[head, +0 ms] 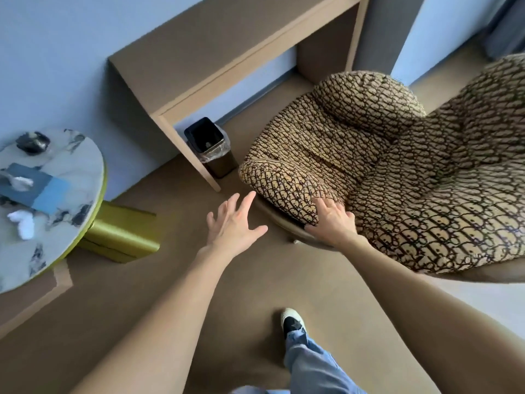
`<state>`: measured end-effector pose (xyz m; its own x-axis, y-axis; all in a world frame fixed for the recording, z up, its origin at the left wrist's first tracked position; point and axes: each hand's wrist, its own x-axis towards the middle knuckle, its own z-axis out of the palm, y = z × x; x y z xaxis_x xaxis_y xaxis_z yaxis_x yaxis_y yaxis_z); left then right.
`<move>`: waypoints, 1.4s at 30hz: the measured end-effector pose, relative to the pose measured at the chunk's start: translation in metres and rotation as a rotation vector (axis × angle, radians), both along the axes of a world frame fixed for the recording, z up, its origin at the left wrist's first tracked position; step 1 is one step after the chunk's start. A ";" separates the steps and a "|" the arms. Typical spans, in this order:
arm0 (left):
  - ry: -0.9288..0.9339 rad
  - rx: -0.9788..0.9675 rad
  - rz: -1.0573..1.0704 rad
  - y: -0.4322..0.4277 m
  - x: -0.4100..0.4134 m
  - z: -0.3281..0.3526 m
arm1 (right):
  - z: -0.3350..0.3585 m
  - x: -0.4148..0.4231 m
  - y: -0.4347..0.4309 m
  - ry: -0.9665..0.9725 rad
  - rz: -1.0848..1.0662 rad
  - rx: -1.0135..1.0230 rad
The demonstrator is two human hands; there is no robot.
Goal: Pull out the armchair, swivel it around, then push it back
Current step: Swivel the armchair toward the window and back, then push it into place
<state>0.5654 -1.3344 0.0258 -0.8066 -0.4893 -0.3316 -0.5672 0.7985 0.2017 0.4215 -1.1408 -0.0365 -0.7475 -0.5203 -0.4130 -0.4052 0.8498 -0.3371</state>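
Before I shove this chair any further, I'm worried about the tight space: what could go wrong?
The armchair sits close to the bin and desk leg, so its arm may clip them. Only the right hand touches it; the left hand hovers free, so it may swivel unevenly. Your foot is near its base.

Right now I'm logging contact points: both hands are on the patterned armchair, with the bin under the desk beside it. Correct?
Not quite. In the head view only the right hand rests on the armchair; the left hand hovers open, off it. The bin is under the desk.
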 end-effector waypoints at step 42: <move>0.669 -0.002 -0.793 -0.156 -0.123 -0.443 | -0.364 0.048 -0.122 0.723 -0.385 -0.044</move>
<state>0.4420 -1.4904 -0.4170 -0.9161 0.2624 0.3032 0.3489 0.8943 0.2803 0.4697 -1.2629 -0.4009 -0.9507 -0.1774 0.2545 -0.2179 0.9658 -0.1406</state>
